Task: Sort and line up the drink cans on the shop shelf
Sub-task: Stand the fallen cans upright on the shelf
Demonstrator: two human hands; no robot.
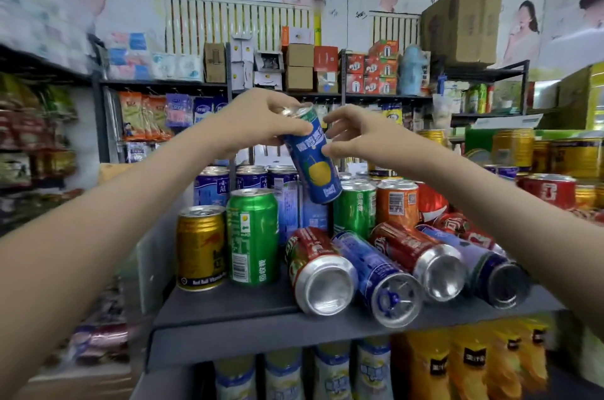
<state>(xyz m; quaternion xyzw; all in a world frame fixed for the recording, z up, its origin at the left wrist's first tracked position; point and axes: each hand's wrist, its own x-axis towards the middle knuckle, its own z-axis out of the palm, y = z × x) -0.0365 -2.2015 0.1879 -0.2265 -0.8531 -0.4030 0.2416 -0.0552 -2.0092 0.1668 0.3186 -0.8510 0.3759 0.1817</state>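
Note:
A tall blue can with a yellow fruit picture (313,164) hangs tilted above the grey shelf (248,318). My left hand (261,120) grips its top end. My right hand (356,138) is at its right side, thumb and fingers curved toward the can; whether they touch it is unclear. Below, a gold can (201,247) and a green can (252,236) stand upright at the shelf's front left. Several cans lie on their sides at the front: a red one (320,272), a blue one (376,278), another red one (418,259).
Upright blue cans (212,185), a green can (354,206) and an orange can (397,201) stand behind. Gold and red tins (545,190) fill the right. Bottles (327,373) sit on the shelf below. Snack racks line the left and back walls.

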